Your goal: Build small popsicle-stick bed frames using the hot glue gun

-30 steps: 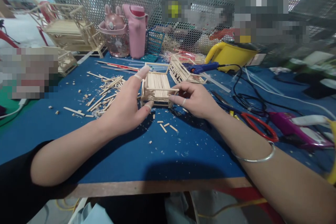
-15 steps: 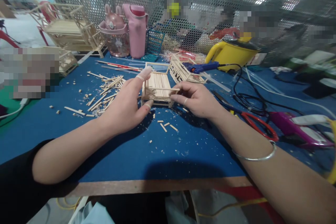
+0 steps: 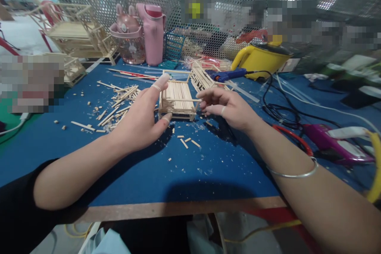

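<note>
My left hand (image 3: 139,115) grips the left side of a small stick-built furniture model (image 3: 177,93), thumb at its front corner and a white-wrapped finger along its upper left. The model stands on the blue table, with a slatted top and a thin stick across its front. At that stick's right end, my right hand (image 3: 229,107) has its index fingertip close to or touching the wood; which one I cannot tell. Its thumb sits apart from the index finger. Behind the model leans a second stick frame (image 3: 201,77), beside a blue glue gun (image 3: 229,74).
A pile of cut sticks (image 3: 125,97) lies left of the model, with offcuts (image 3: 187,141) in front. A yellow pot (image 3: 262,61), black cables (image 3: 268,103) and a purple tool (image 3: 330,143) are on the right. A pink bottle (image 3: 154,35) and larger stick furniture (image 3: 74,31) stand behind.
My right hand has shifted slightly right, off the model's front right corner, and its thumb has parted from the index finger. My left hand keeps its hold.
</note>
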### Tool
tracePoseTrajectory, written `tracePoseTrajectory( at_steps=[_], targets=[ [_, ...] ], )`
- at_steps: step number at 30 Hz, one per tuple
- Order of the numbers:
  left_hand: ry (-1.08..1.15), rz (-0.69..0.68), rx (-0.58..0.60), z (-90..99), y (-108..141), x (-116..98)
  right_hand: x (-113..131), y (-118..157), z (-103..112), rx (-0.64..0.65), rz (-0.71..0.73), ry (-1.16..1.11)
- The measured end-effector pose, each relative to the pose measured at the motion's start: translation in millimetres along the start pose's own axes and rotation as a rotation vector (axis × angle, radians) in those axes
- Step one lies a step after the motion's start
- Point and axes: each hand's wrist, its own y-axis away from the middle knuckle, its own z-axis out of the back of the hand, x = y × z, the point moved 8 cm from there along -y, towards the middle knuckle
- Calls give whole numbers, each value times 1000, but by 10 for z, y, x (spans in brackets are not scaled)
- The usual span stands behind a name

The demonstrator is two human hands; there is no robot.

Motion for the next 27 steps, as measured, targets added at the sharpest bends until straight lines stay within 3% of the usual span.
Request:
tracePoseTrajectory(
  at_steps=[8, 11, 17, 22, 27],
  targets=[
    [-68, -80, -25, 64, -63, -114, 28, 41, -69, -17, 54, 190],
    [-102, -99, 50, 78, -226, -198, 28, 47, -80, -34, 54, 171],
    [-154, -86, 346, -152, -577, -240, 9, 54, -87, -58, 50, 125],
    [-171, -124, 373, -318, -634, -266, 8, 59, -112, -74, 68, 98],
    [-180, -130, 346, -334, -626, -317, 26, 59, -105, -88, 89, 92]
  ],
)
